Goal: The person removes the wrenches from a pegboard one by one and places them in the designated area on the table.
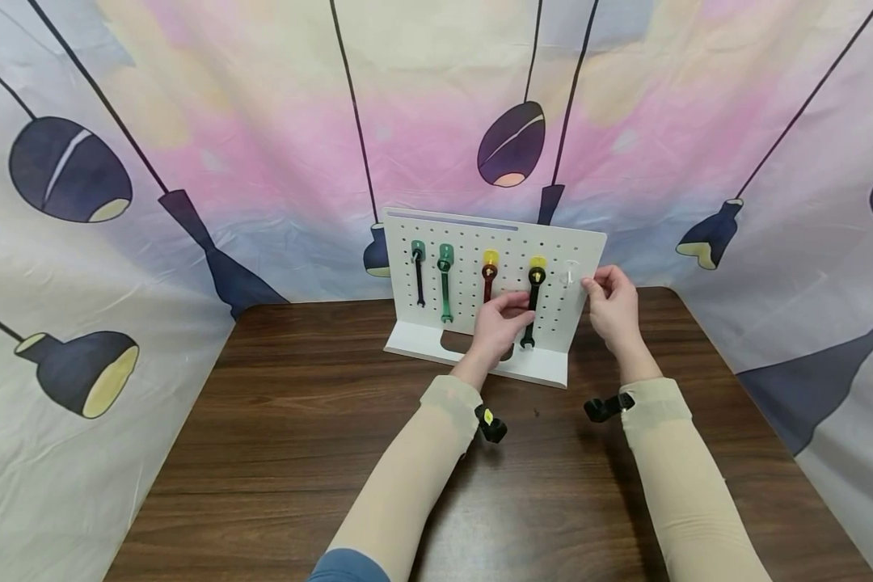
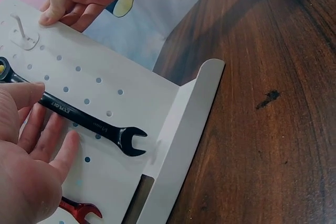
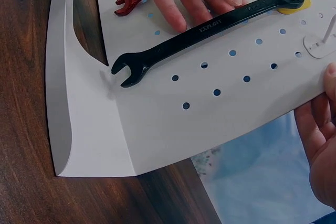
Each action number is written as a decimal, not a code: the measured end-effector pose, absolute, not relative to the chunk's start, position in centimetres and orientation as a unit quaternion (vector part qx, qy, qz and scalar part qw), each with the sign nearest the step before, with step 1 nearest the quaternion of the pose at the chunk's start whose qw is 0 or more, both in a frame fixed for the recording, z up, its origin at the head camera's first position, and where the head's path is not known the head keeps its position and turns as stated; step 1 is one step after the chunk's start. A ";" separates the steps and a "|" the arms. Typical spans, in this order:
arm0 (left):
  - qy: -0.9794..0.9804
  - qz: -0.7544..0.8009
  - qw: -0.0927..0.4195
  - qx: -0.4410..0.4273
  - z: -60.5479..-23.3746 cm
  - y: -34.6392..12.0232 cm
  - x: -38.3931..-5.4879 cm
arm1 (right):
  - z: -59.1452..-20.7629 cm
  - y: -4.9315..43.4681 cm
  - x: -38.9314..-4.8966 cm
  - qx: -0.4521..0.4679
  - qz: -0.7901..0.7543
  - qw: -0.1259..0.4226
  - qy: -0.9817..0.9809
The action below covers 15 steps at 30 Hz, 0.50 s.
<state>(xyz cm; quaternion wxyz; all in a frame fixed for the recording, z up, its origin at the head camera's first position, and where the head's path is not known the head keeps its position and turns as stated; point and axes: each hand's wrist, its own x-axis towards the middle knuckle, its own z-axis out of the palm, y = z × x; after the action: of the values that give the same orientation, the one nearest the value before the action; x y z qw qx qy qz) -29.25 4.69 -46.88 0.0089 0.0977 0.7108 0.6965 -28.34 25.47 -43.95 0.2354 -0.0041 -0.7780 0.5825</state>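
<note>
A white pegboard [image 1: 469,234] stands upright on its folded base. My right hand [image 1: 614,311] grips its right edge, thumb in front and fingers behind. At the black combination wrench [image 3: 197,35], my left hand [image 1: 496,330] pinches the shaft, thumb at its side and fingertips reaching behind. That wrench's ring end hangs on a yellow hook [image 3: 298,3], its open jaw pointing down. Partly behind my left hand hangs a red wrench [image 1: 489,281] on another yellow hook. Beside my right thumb, a clear hook [image 1: 569,275] holds nothing.
Further left on the board, a green wrench [image 1: 445,291] and a small dark wrench [image 1: 419,279] hang on green hooks. The base has an oblong cutout [image 3: 86,24]. Underneath is a brown wooden table [image 1: 298,420]; a cloth backdrop [image 1: 262,162] with printed lamps hangs behind.
</note>
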 end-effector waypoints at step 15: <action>0.716 0.693 0.034 0.076 -47.6 4.7 -28.5 | -43.8 25.4 -28.1 -0.007 0.586 0.224 -0.779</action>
<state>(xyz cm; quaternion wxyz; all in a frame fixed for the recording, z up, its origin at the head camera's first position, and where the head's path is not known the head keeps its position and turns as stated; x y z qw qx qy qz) -28.46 4.67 -47.61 0.0338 0.0759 0.7161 0.6930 -28.13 25.41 -43.79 0.2236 -0.0066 -0.7790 0.5858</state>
